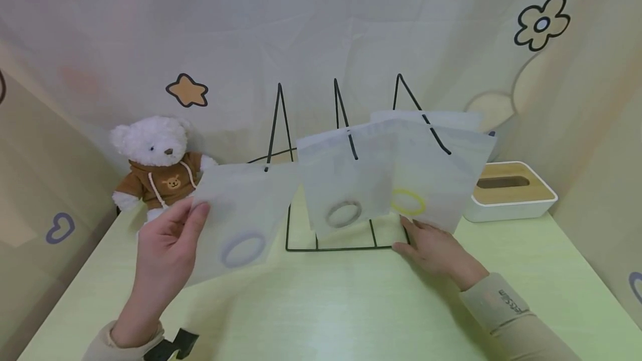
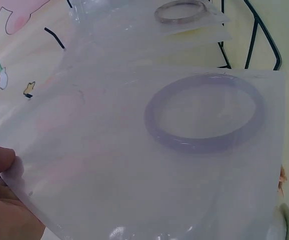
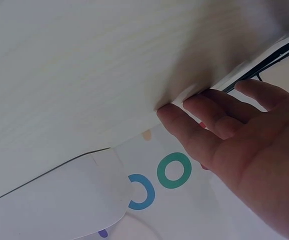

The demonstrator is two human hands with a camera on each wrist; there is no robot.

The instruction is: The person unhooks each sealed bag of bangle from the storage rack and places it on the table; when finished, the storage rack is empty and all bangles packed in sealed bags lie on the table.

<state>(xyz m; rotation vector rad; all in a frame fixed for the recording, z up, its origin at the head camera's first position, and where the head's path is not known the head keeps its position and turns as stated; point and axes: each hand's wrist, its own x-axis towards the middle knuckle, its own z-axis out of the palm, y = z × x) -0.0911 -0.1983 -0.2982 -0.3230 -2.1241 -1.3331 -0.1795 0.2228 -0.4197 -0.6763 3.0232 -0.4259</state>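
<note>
Pale counter (image 1: 321,305) is carrying a black wire rack (image 1: 346,248); bag work looks to be going on at its left hook (image 1: 273,127).
Left grip (image 1: 168,241) is pinching the frosted bag (image 1: 241,205), purple ring (image 1: 224,252) inside, at the rack's left front, hook tip showing at the bag's top. Going on or off: can't tell. Right grip (image 1: 433,247) is resting at the rack's front right corner, fingers apart, apparently steadying it. Next move is likely calling for easing the bag along the hook, rack braced.
</note>
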